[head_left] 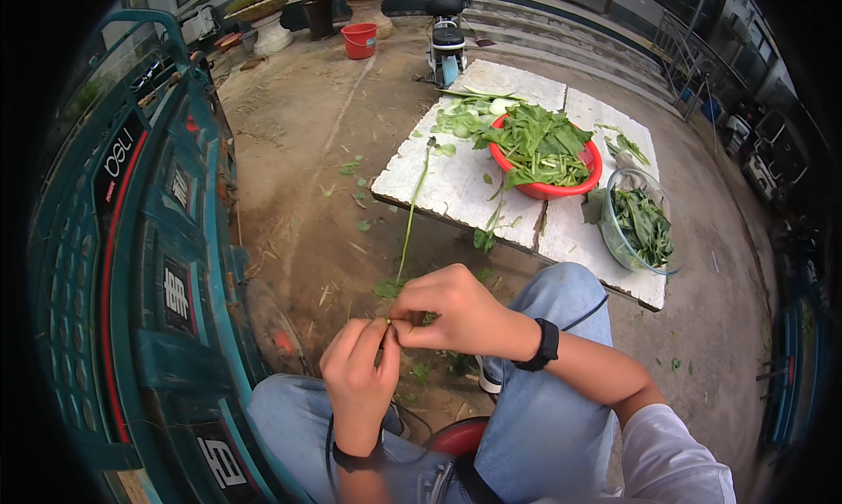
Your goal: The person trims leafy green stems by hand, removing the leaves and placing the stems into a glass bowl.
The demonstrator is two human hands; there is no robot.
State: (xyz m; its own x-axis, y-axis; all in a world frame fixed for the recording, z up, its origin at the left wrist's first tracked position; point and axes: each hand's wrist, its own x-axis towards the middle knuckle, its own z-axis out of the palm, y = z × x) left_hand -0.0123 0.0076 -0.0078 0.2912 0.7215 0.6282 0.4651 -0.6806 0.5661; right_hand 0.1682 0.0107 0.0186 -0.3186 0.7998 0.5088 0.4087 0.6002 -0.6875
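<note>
My left hand (360, 372) and my right hand (452, 311) meet above my knees, both pinching the lower end of a long thin green vegetable stem (409, 219). The stem runs up and away from my fingers toward the white board (447, 179), its leafy tip near the board's left part. A red basin (589, 175) heaped with green leaves and cut stems stands on that board. Beside it on the right is a clear glass bowl (614, 236) holding darker picked leaves.
A teal cargo vehicle body (132, 267) fills the left side, close to my left knee. Scattered leaf scraps lie on the dirt ground (298, 144). A red bucket (359, 40), stone planters and a parked scooter (447, 43) stand far back. I sit on a red stool (460, 436).
</note>
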